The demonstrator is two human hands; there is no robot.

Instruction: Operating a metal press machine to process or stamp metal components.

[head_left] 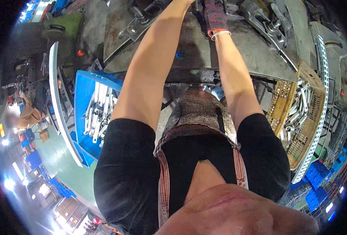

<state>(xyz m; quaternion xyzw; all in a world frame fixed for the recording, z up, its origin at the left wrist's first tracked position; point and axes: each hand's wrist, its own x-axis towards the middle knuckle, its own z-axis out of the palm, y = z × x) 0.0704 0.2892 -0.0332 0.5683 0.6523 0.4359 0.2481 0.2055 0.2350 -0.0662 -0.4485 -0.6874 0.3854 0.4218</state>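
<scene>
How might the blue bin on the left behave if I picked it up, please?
The blue bin would probably feel heavy, since many metal parts lie in it. Its solid walls look fairly stiff. The loose, jumbled parts might slide if it tilted.

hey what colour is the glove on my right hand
The glove is dark and reddish, brighter red at its cuff; head view shows it.
</scene>
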